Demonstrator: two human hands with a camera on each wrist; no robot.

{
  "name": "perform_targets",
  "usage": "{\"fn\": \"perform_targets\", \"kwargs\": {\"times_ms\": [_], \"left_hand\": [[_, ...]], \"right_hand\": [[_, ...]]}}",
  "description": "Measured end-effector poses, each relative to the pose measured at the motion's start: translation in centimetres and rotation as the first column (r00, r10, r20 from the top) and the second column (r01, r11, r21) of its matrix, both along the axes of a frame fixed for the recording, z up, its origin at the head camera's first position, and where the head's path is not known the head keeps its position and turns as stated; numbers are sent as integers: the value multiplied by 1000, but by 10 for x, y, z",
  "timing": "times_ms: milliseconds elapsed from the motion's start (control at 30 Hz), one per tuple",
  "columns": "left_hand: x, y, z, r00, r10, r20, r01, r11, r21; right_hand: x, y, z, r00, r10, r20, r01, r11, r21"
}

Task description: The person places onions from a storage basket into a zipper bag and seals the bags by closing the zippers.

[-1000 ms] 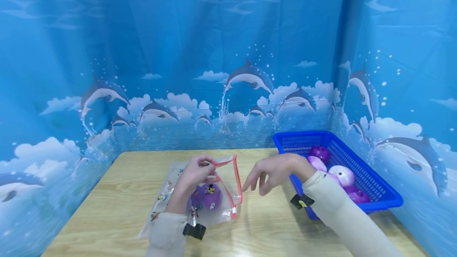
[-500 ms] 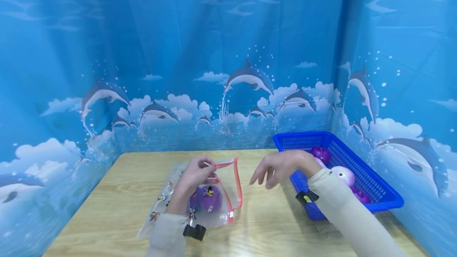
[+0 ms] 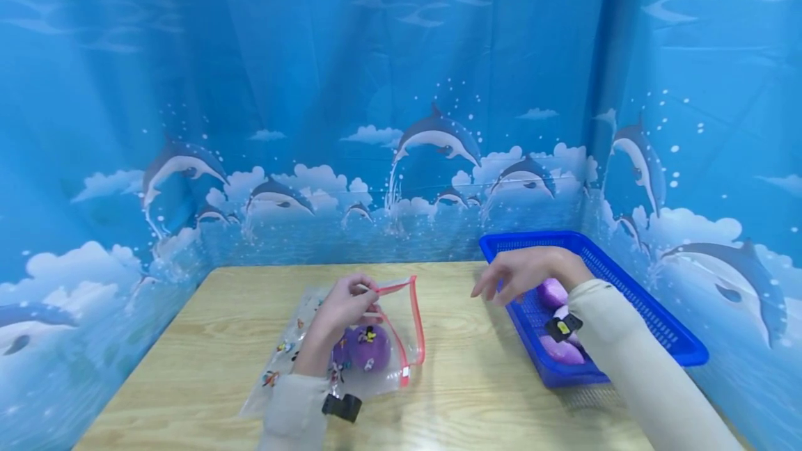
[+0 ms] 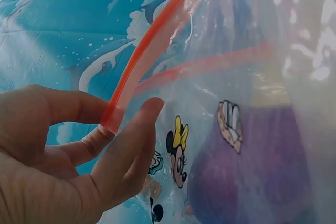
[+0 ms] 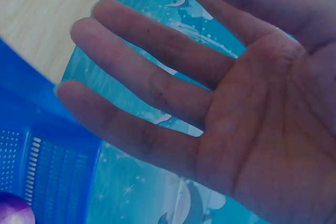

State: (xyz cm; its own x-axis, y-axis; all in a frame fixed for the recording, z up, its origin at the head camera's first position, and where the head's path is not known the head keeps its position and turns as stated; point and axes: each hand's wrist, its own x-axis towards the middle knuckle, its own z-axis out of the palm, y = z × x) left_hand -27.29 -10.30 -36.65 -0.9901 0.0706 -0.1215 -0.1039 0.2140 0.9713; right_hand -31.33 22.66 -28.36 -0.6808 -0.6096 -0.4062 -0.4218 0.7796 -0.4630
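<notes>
My left hand [image 3: 344, 303] pinches the red-edged mouth of a clear zip bag [image 3: 391, 378] printed with cartoon figures. The bag lies on the table with its mouth spread toward the right. Inside it are purple rounded objects [image 3: 370, 350], seen blurred through the plastic in the left wrist view [image 4: 252, 166]. My right hand [image 3: 523, 273] hovers over the near left rim of a blue plastic basket [image 3: 532, 353]. Its fingers are loosely extended and hold nothing, as the right wrist view of the palm [image 5: 210, 103] shows. Purple and white onion-like objects [image 3: 560, 350] sit in the basket, partly hidden by the right arm.
The wooden table [image 3: 451, 395] carries the bag at the left middle and the basket at the right. A blue curtain [image 3: 351, 89] with dolphins hangs behind the table and along both sides.
My right hand has moved right and slightly up, from beside the bag's mouth to above the basket's rim. My left hand and the bag have hardly moved.
</notes>
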Motion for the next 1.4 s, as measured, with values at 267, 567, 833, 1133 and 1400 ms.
{"fn": "perform_targets", "kwargs": {"times_ms": [267,567,833,1133,1400], "left_hand": [[0,0,-2,1000,6,-4,-6,1000,1],[-1,0,-3,1000,14,-4,-14,999,-42],[-1,0,-5,1000,12,-5,-12,999,-52],[-1,1,-6,1000,-1,3,1,998,-61],[-2,0,-7,1000,-20,1,20,998,-55]], "right_hand": [[-4,12,0,999,-24,29,25,999,-21],[-10,25,0,995,-82,58,84,996,-30],[-16,35,-1,994,-102,42,103,994,-23],[-28,55,0,991,-124,56,125,992,-9],[-35,76,-2,981,-188,49,189,982,-16]]}}
